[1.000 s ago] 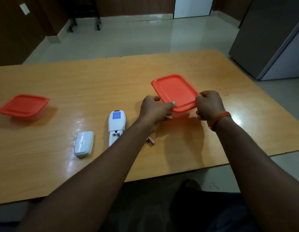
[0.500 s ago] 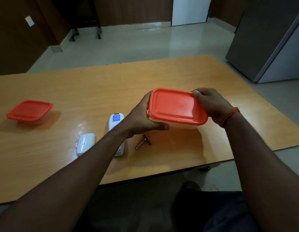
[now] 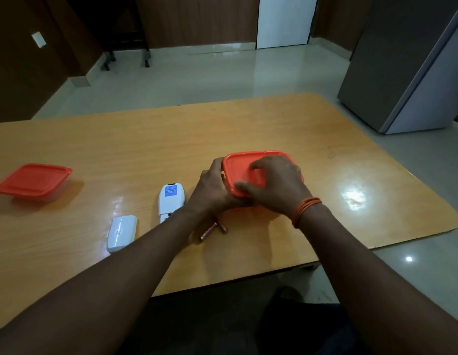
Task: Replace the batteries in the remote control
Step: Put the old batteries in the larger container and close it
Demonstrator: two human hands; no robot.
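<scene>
A white remote control [image 3: 169,201] lies face down on the wooden table [image 3: 146,149], its battery bay open at the near end. Its white battery cover [image 3: 121,232] lies to its left. Two copper-coloured batteries [image 3: 212,230] lie on the table just under my left wrist. I hold a container with an orange lid [image 3: 244,166] in the middle of the table. My left hand [image 3: 214,188] grips its left side. My right hand [image 3: 276,188] lies over the lid with curled fingers gripping its near edge.
A second orange-lidded container [image 3: 33,179] stands at the far left of the table. A grey cabinet [image 3: 407,67] stands on the floor beyond the table's right corner. The table's near edge runs close to my forearms.
The container was lifted toward me and is now lower, near the table. My right hand moved from its right edge onto the lid's top. The two batteries came into view.
</scene>
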